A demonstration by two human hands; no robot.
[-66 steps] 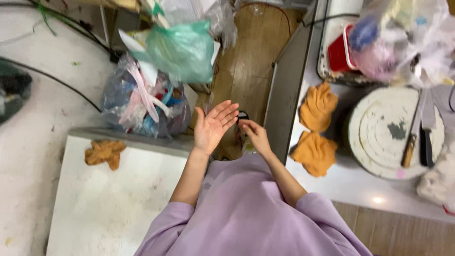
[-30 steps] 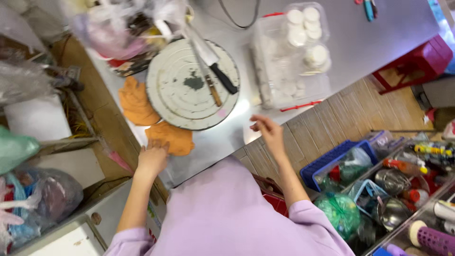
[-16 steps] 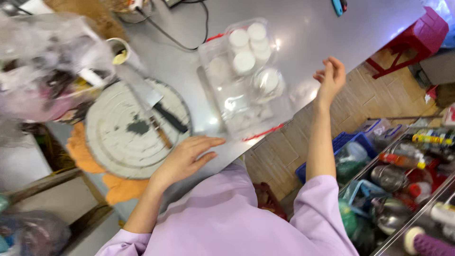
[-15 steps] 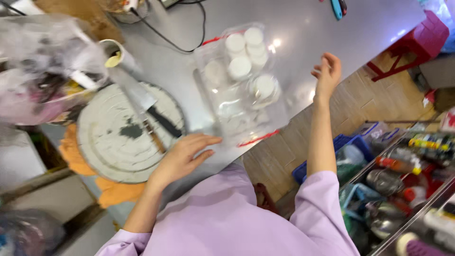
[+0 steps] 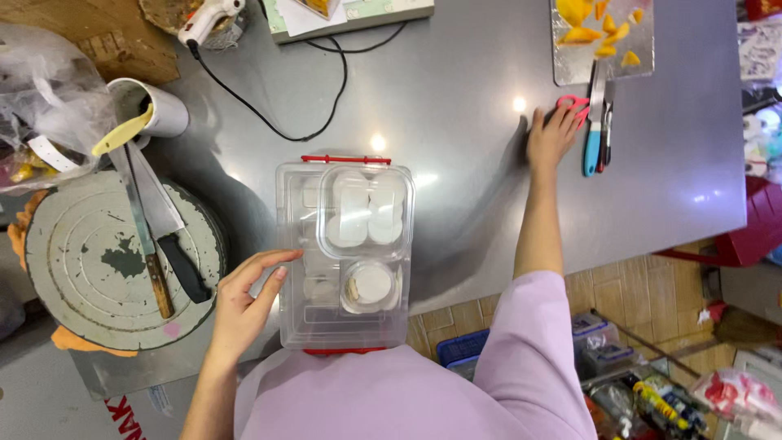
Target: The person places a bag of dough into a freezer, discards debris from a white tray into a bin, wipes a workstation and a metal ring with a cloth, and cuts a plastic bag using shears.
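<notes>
Near the front edge of the grey metal counter (image 5: 456,90), lying flat, a clear rectangular plastic box with red clips (image 5: 344,254), holding a smaller clear tub of white round pieces (image 5: 364,213) and a small round clear cup (image 5: 371,285). Touching the box's left wall with loosely curled fingertips, the left hand (image 5: 244,305), open and clutching nothing. Stretching far to the right of the box, the right hand (image 5: 552,137), fingers spread flat on the counter and reaching the red-handled scissors (image 5: 575,107); not closing on them as far as can be told. Lying just beyond the scissors, a blue-handled knife (image 5: 591,130) and a darker slim tool (image 5: 607,134), both pointing toward a clear cutting board with orange fruit pieces (image 5: 603,37) at the far edge. Sitting left of the box, a round worn white chopping block (image 5: 90,261) carrying a black-handled cleaver (image 5: 167,232) and a wooden-handled knife (image 5: 142,236). Standing behind the block, a grey cup with a yellow spatula (image 5: 155,114), beside crumpled clear plastic bags (image 5: 45,98). Trailing across the counter behind the box, a black cable (image 5: 269,114) running from a white tool (image 5: 210,15). Nothing lying between the box and the right hand's stretch of counter. Covering the lower frame, lilac sleeves (image 5: 529,350).
</notes>
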